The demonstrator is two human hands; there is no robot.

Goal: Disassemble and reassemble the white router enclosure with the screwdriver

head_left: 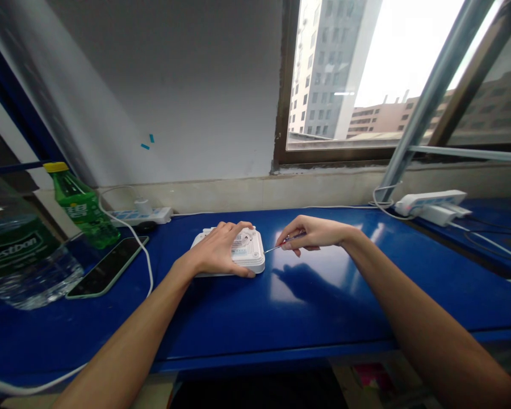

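Observation:
A white plastic box with rows of vent slots (252, 258), perhaps a router lying underside up, rests on the blue table. My left hand (217, 247) grips it from above, with the thumb at its near edge and the fingers reaching across the top. Between the fingers of my right hand (309, 233) is a slim screwdriver (275, 249) with a thin metal shaft. Its tip points left and meets, or nearly meets, the box's right side. Part of the handle is hidden by my fingers.
To the left stand a large water bottle (21, 250), a green drink bottle (83, 204) and a phone (111, 267) lying flat. A white cable (147, 255) runs beside the phone. Power strips sit at back left (157, 216) and right (430, 200). A metal post (409, 130) rises at right.

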